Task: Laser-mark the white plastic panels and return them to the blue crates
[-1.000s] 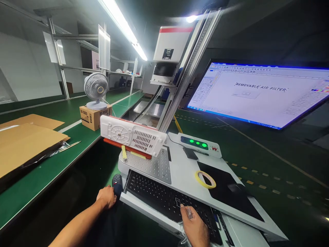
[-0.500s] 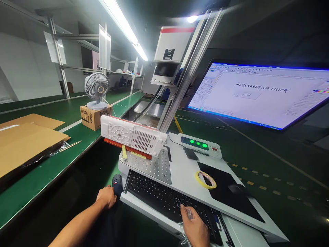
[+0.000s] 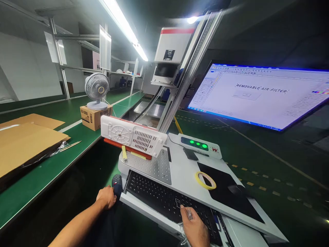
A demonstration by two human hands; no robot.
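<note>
Over the black keyboard (image 3: 154,193) on its pull-out tray, my right hand (image 3: 194,226) is closed on a crumpled clear plastic bag (image 3: 183,236). Its thumb and index finger are near the keys at the keyboard's right part. My left hand (image 3: 106,197) is beside the tray's left end, fingers curled into a loose fist, apart from the keyboard. A white plastic panel (image 3: 133,135) with a round grille and rows of slots stands tilted on a red support (image 3: 128,149), above the perforated metal plate (image 3: 156,166). The marking head (image 3: 168,55) hangs above it.
A yellow tape roll (image 3: 205,180) and a mouse (image 3: 240,190) lie on the worktop. The control box (image 3: 200,144) shows three green lights. The monitor (image 3: 257,96) reads "REMOVABLE AIR FILTER". On the left bench, a fan (image 3: 97,87) stands on a carton (image 3: 94,118) near brown sheets (image 3: 33,144).
</note>
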